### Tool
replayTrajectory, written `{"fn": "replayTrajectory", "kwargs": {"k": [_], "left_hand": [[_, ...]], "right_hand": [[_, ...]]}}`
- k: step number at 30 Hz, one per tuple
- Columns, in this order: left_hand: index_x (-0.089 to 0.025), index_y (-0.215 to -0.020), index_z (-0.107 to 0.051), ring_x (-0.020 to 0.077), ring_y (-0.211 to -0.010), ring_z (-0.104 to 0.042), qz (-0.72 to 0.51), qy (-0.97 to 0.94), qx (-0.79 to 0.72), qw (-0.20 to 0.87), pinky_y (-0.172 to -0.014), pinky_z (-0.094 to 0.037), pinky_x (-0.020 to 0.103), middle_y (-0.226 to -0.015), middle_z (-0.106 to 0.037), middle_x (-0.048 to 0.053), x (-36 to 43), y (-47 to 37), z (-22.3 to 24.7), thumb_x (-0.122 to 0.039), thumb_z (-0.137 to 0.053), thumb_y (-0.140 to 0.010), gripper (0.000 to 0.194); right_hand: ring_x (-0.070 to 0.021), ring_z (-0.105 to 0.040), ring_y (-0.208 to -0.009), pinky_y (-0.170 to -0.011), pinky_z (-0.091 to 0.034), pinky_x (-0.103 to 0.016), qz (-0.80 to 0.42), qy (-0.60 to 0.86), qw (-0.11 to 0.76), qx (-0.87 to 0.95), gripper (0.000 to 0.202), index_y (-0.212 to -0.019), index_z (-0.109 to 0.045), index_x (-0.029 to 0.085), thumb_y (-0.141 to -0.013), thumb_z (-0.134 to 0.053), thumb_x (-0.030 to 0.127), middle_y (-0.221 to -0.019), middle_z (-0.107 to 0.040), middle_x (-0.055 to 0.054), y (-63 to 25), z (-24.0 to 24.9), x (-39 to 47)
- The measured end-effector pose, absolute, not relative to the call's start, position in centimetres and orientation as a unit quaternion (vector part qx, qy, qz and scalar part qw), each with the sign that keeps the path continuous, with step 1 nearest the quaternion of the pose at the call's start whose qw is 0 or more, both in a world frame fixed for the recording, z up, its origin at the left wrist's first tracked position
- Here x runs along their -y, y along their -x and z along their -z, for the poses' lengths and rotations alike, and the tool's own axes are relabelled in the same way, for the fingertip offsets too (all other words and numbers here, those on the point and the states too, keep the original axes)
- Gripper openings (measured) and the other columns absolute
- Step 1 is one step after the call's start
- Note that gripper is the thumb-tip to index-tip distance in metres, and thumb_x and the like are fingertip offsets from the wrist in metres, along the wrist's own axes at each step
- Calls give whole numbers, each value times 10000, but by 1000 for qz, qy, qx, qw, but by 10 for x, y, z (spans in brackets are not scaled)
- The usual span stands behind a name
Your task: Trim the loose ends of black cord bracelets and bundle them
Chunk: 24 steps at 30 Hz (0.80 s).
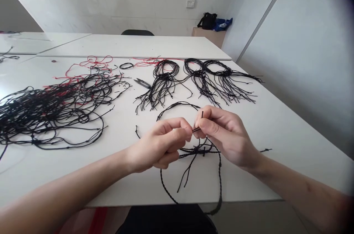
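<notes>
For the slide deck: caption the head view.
Both hands pinch black cord above a white table.

Black bundles (three) (166, 75) block the tabletop's (265, 123) far side.

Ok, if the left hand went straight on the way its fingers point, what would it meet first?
Most likely the fingertips of the right hand, just ahead of the left hand, with black cord bridging the small gap. Exact depth is unclear from this one view.
</notes>
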<state>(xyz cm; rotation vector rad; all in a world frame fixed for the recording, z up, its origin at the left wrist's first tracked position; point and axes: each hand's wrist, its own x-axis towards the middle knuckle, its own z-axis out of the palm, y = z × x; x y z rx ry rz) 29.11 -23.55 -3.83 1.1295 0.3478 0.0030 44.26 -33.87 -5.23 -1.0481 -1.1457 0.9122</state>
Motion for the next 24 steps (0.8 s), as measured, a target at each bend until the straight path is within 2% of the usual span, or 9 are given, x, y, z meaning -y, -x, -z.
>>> {"fn": "replayTrajectory", "kwargs": {"k": [3, 7, 9, 11, 13, 16, 20, 22, 24], "left_hand": [[-204, -695, -435, 24, -357, -135, -12, -533, -137, 835, -310, -138, 92, -507, -187, -95, 234, -292, 39, -247, -462, -918, 229], [-191, -712, -498, 23, -386, -144, -37, -528, -137, 837, -333, -166, 94, -522, -187, -91, 224, -289, 40, -276, -495, -919, 223], [-180, -721, -534, 17, -394, -152, -73, -518, -152, 838, -330, -147, 95, -541, -236, -82, 216, -289, 41, -262, -538, -897, 195], [-164, -715, -555, 17, -410, -234, -122, -507, -162, 838, -339, -192, 100, -579, -326, -61, 210, -289, 41, -242, -569, -879, 182], [-145, -701, -567, 34, -485, -378, -173, -498, -161, 834, -408, -322, 115, -632, -415, -30, 205, -291, 42, -233, -583, -875, 195], [-135, -697, -585, 79, -642, -504, -232, -488, -143, 829, -569, -445, 167, -700, -486, 0, 199, -291, 41, -245, -605, -868, 204], [-135, -720, -611, 108, -688, -514, -285, -473, -124, 824, -622, -470, 218, -711, -484, 2, 190, -288, 33, -286, -623, -857, 205], [-135, -743, -621, 112, -700, -516, -312, -463, -122, 821, -625, -468, 224, -714, -486, 2, 185, -287, 29, -278, -616, -863, 187], [-135, -768, -626, 116, -718, -528, -336, -450, -120, 819, -613, -461, 225, -735, -502, 6, 182, -285, 25, -260, -593, -878, 170]], "right_hand": [[-109, -476, -651, -631, -409, -259, -424, 432, 630, 486, 211, -740, -578, 190, -904, -600, 320, -671, -523, 16, -443, 54, 336], [-110, -570, -660, -662, -473, -248, -423, 429, 659, 451, 188, -810, -666, 188, -888, -621, 353, -677, -598, 8, -456, 53, 328], [-132, -624, -680, -682, -512, -272, -426, 424, 691, 402, 259, -912, -685, 189, -891, -588, 428, -742, -657, -16, -468, 52, 324], [-164, -662, -740, -718, -536, -309, -428, 440, 696, 372, 347, -1014, -665, 189, -882, -565, 494, -849, -695, -48, -478, 52, 321], [-190, -672, -835, -781, -539, -341, -424, 478, 656, 401, 397, -1060, -647, 182, -875, -562, 523, -956, -696, -75, -482, 54, 319], [-205, -639, -969, -875, -508, -366, -412, 543, 530, 504, 407, -1082, -645, 176, -875, -571, 518, -1061, -674, -89, -474, 59, 321], [-170, -623, -785, -689, -508, -314, -420, 604, 345, 582, 343, -1086, -648, 199, -851, -619, 448, -981, -692, -68, -457, 63, 325], [-157, -597, -731, -633, -494, -298, -399, 611, 323, 603, 331, -1088, -643, 205, -846, -621, 430, -968, -687, -61, -452, 63, 325], [-170, -590, -795, -691, -502, -316, -330, 617, 343, 627, 323, -1088, -635, 204, -841, -626, 412, -1019, -669, -65, -450, 62, 324]]}}
